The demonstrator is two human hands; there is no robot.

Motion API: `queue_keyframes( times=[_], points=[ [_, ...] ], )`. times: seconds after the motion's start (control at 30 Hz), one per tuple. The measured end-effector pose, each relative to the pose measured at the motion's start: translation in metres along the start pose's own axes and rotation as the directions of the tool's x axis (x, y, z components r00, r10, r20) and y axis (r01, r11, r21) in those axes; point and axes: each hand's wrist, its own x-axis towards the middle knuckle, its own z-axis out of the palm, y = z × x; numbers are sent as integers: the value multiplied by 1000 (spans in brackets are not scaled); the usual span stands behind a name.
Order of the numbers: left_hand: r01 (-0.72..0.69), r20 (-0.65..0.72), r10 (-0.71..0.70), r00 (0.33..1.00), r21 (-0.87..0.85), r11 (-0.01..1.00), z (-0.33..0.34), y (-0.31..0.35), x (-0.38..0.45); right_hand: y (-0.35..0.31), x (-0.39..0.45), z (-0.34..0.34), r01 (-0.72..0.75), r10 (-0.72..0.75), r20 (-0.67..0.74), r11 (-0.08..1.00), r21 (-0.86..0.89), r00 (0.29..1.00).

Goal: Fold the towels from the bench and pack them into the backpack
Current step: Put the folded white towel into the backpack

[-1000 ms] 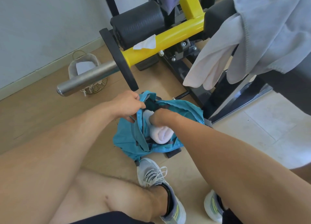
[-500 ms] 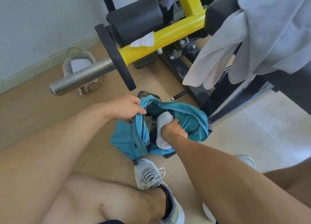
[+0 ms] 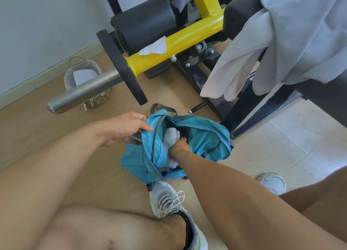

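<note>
Soft white towel (image 3: pixel 170 137) being stuffed into the teal backpack (image 3: pixel 204 142).
Light, compressible roll gripped mid-bundle by the right hand (image 3: pixel 177 149); backpack rim pinched open by the left hand (image 3: pixel 127 131).

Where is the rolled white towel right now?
In the head view, the white towel sits low at centre, inside the open blue backpack on the floor, gripped by the right hand; the left hand holds the opening.

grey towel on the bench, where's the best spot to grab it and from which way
Take the grey towel by its hanging lower edge, near the stitched hem, reaching up from below on the floor side. It is draped over the black bench pad, so the loose folds hang free there and should slide off with a pull. The right hand is busy gripping the white towel in the backpack.
</note>
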Motion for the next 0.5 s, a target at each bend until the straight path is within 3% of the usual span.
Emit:
queue_keyframes(
  times=[0.13, 0.2, 0.4, 0.5],
  points=[
    [-25, -62, 19, 998, -105, 994, -4, -2, 0, -6, 0, 10, 28, -39, 47, 976, 215, 998],
    [-23, -63, 14, 998, -132, 991, -5, -4, -1, -5, -2, 12, 38, -47, 37, 978, 207, 998],
    [85, -136, -68, 988, 123, 989, -11, -17, -2, 12, -10, 11, -5, 4, 12, 992, 123, 1000],
    [112, -137, -87, 987, 187, 976, -13, -18, -4, 12, -16, -1, 50, -49, -16, 994, 101, 999]
  ],
)
